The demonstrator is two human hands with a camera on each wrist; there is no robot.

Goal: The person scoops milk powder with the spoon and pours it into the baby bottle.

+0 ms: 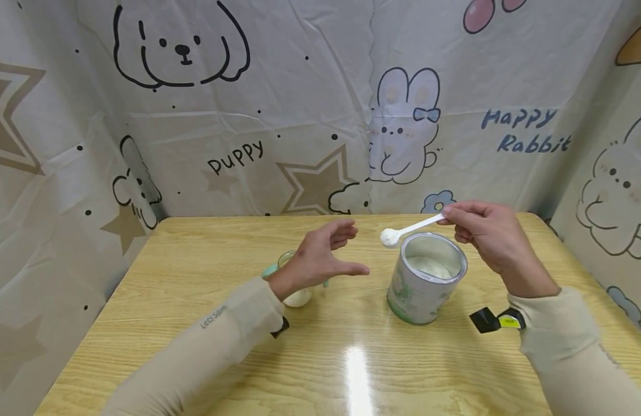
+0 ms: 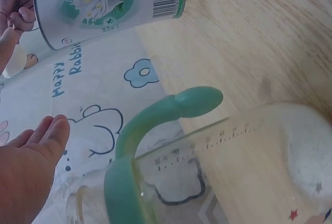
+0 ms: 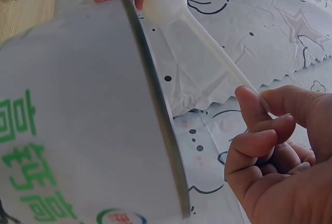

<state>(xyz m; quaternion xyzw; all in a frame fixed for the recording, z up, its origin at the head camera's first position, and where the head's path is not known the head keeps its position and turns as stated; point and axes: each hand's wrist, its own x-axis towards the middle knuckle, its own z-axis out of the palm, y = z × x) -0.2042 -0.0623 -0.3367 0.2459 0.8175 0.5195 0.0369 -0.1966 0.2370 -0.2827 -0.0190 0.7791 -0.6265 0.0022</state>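
Note:
My right hand (image 1: 489, 237) pinches the end of a white scoop (image 1: 414, 227), whose bowl holds white powder. The bowl hangs just above and left of the rim of an open milk powder can (image 1: 421, 292). White powder shows inside that can. My left hand (image 1: 323, 254) hovers between the can and a baby bottle (image 1: 298, 298), thumb and fingers spread, holding nothing. In the left wrist view the clear baby bottle (image 2: 202, 151) has green handles (image 2: 155, 120) and white stuff at its bottom. In the head view the left hand and wrist hide part of the bottle.
A wooden table (image 1: 196, 254) with a bright glare spot bears the can and bottle. A printed cloth (image 1: 299, 115) with cartoon animals hangs at the back and on both sides. A black strap (image 1: 499, 319) sits at my right wrist.

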